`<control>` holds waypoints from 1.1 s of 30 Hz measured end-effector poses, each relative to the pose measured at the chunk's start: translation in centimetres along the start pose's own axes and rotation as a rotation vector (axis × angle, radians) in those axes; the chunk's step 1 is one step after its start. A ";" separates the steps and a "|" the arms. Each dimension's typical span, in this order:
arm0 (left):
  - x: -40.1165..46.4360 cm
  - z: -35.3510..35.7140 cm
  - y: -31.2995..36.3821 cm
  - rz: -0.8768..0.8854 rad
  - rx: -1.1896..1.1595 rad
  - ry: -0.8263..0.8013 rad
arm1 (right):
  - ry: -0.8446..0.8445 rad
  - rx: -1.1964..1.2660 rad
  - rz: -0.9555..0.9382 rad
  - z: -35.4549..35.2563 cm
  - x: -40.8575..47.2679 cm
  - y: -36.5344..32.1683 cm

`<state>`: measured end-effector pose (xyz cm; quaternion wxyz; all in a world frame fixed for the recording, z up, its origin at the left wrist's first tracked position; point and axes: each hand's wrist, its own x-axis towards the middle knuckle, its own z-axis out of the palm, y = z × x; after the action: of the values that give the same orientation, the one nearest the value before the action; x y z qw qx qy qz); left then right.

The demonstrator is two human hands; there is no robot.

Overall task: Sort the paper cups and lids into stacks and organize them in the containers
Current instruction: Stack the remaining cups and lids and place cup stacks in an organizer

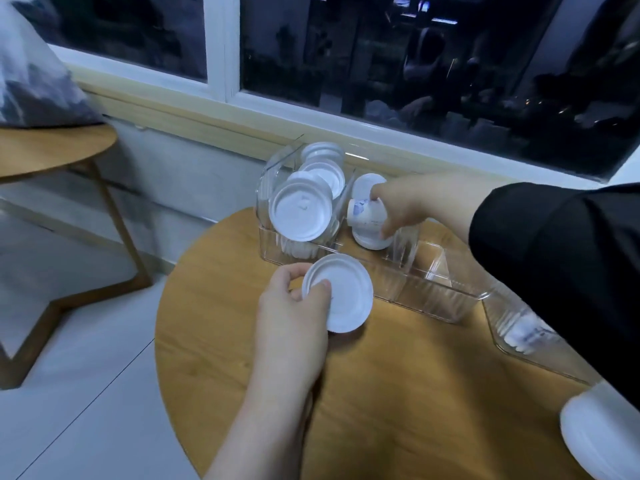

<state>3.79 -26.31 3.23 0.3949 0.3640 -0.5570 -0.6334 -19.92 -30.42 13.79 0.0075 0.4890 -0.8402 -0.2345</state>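
Note:
My left hand (294,306) pinches a white lid (341,292) just above the round wooden table (398,393), in front of the clear divided container (433,289). Several white lids (299,211) lie loosely in that container's left compartment. My right hand (412,206) reaches in from the right and grips a small white paper cup (363,216) lying on its side in the middle compartment, with another lid (365,185) behind it and a white piece (372,242) under it.
A second clear container (526,336) with cups in it lies at the table's right edge, partly under my black sleeve. A white stack (595,431) sits at the near right. A second wooden table (52,147) stands left. The window sill runs behind.

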 end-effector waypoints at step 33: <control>-7.9 9.3 2.2 0.040 0.010 -0.254 | 0.592 0.741 0.432 0.7 -27.7 25.1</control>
<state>-1.01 -15.41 6.66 0.3321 0.2716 -0.6128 -0.6636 -26.19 3.08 29.24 0.1193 0.3196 -0.9104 0.2340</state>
